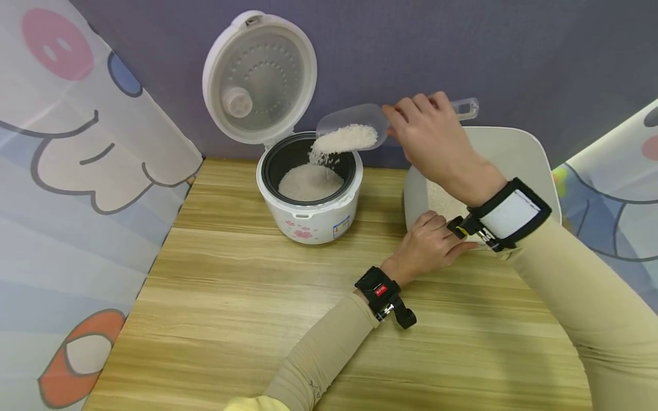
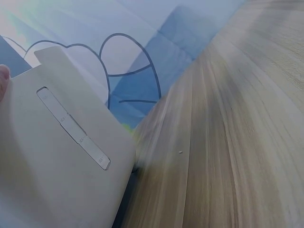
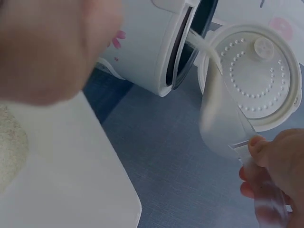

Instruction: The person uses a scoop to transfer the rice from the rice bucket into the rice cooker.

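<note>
My right hand (image 1: 429, 134) grips the handle of a clear plastic scoop (image 1: 352, 111), tilted over the rice cooker (image 1: 308, 225). White rice (image 1: 349, 137) runs off the scoop's lip into the dark inner pot (image 1: 277, 162), where a mound of rice (image 1: 311, 182) lies. In the right wrist view the stream leaves the scoop (image 3: 223, 118) beside the cooker's raised lid (image 3: 259, 90). At the near left corner of a white rice bin (image 1: 514, 140), my left hand (image 1: 426, 245) holds the rim. One fingertip (image 2: 4, 78) shows against the bin's outer wall (image 2: 57, 142) in the left wrist view.
The cooker's lid (image 1: 259, 80) stands upright behind the pot, close to the grey back panel (image 1: 390, 51). Rice (image 1: 442, 200) lies inside the bin. Cartoon-printed cloth (image 1: 77, 240) hangs beside the wooden table (image 1: 221, 319). A small pale speck (image 2: 180, 152) lies on the wood.
</note>
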The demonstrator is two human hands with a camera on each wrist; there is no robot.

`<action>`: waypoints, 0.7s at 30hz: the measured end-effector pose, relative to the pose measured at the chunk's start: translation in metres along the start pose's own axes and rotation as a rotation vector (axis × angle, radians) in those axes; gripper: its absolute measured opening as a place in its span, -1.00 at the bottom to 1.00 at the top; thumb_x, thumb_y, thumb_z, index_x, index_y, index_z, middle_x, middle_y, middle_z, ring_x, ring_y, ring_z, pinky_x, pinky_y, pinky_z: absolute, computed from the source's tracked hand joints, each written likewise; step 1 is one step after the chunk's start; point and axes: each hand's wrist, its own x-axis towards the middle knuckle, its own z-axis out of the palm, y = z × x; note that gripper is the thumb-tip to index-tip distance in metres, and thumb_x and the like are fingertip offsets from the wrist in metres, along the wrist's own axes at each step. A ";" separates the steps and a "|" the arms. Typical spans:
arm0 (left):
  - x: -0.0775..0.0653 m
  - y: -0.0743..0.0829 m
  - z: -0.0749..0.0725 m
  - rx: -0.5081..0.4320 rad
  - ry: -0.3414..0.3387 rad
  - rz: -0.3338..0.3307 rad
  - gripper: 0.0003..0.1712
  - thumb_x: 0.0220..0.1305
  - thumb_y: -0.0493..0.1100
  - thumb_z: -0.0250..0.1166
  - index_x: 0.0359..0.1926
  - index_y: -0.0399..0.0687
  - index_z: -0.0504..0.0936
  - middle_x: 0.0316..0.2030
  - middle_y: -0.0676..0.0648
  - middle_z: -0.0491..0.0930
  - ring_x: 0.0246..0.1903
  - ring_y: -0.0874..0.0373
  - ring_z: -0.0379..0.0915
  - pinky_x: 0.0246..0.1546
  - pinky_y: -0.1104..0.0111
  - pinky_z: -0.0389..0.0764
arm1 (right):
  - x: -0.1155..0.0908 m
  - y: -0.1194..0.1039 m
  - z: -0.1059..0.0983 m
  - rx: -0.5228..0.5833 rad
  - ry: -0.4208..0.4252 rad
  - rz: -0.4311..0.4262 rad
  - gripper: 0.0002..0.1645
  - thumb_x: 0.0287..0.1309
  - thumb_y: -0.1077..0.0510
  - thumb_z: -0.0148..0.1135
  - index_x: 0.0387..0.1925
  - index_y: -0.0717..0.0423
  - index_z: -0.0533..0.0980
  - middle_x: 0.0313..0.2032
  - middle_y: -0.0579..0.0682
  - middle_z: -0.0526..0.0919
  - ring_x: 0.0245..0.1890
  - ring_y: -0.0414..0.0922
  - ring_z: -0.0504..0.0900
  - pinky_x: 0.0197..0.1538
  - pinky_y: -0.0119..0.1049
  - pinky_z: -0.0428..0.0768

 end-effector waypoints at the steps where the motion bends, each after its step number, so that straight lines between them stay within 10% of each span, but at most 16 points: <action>1: 0.000 0.000 0.000 -0.002 0.000 -0.002 -0.37 0.42 0.24 0.28 -0.78 0.20 0.42 -0.76 0.21 0.45 -0.53 0.26 0.47 -0.11 0.36 0.53 | 0.000 0.000 0.001 -0.002 0.009 -0.006 -0.61 0.43 0.26 0.23 0.19 0.39 0.54 -0.03 0.33 0.67 -0.09 0.29 0.62 0.03 0.17 0.49; 21: -0.002 0.000 0.001 -0.005 -0.035 -0.015 -0.37 0.35 0.27 0.33 -0.79 0.17 0.43 -0.77 0.20 0.41 -0.51 0.25 0.48 -0.12 0.36 0.54 | 0.002 -0.007 0.003 -0.049 0.112 -0.057 -0.65 0.51 0.28 0.09 0.20 0.38 0.53 -0.02 0.30 0.67 -0.10 0.27 0.63 0.05 0.15 0.51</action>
